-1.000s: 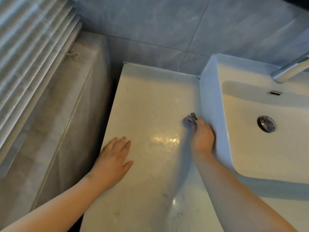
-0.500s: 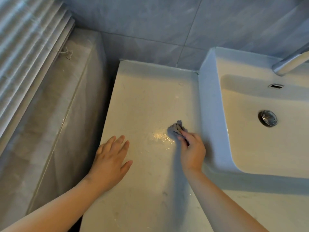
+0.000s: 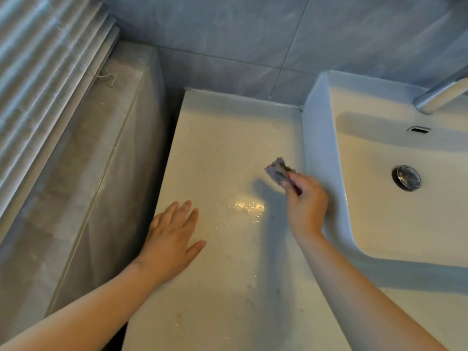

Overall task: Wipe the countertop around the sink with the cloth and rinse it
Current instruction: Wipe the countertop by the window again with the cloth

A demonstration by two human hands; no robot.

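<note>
Your right hand [image 3: 307, 206] pinches a small grey cloth [image 3: 277, 169] between curled fingers and thumb, and the bunched cloth sticks out past your fingertips. It is over the counter [image 3: 228, 138], just left of the outer wall of the sink [image 3: 317, 148]. You cannot tell whether the cloth touches the surface or hangs a little above it. A shadow of hand and forearm falls on the counter to the left of them.

Your left hand [image 3: 172, 236] lies flat on the counter near its left edge. The fingers are straight and close together, the thumb is spread to the right, and it holds nothing.

Between your hands a wet patch [image 3: 249, 206] shines on the counter, nearer the right hand. Faint streaks show on the surface closer to you.

The white sink stands raised at the right. Its basin has a metal drain [image 3: 408, 177] and an overflow slot [image 3: 419, 129] on the back wall. A chrome tap [image 3: 440, 96] reaches in from the upper right.

Grey-blue tiles [image 3: 253, 34] back the counter. To the left a stone ledge [image 3: 83, 173] runs beside slatted blinds [image 3: 45, 72], with a loose cord [image 3: 107, 78] lying on it.
</note>
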